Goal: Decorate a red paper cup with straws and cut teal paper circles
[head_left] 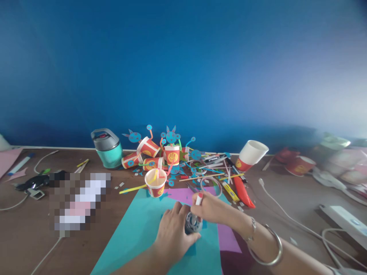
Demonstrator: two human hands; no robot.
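Observation:
My left hand (pixel 174 231) is wrapped round a small round grey object (pixel 192 223) with a ring-shaped top, which rests on a teal paper sheet (pixel 129 236). Just above it, my right hand (pixel 208 208) grips a white marker with a red end (pixel 198 199); its lower tip is against or very near the round object's top. Purple paper (pixel 228 238) lies partly under the teal sheet. A red and white paper cup (pixel 155 183) with yellow and red straws stands upright at the sheet's far edge.
Behind are decorated cups (pixel 172 154), a teal flask (pixel 110 152), loose pens and straws (pixel 213 162), a yellow box (pixel 231 191) and a red pouch (pixel 243 193). A tall white cup (pixel 252 152) leans rightward. Cables (pixel 286 214) and a power strip (pixel 348 225) lie right.

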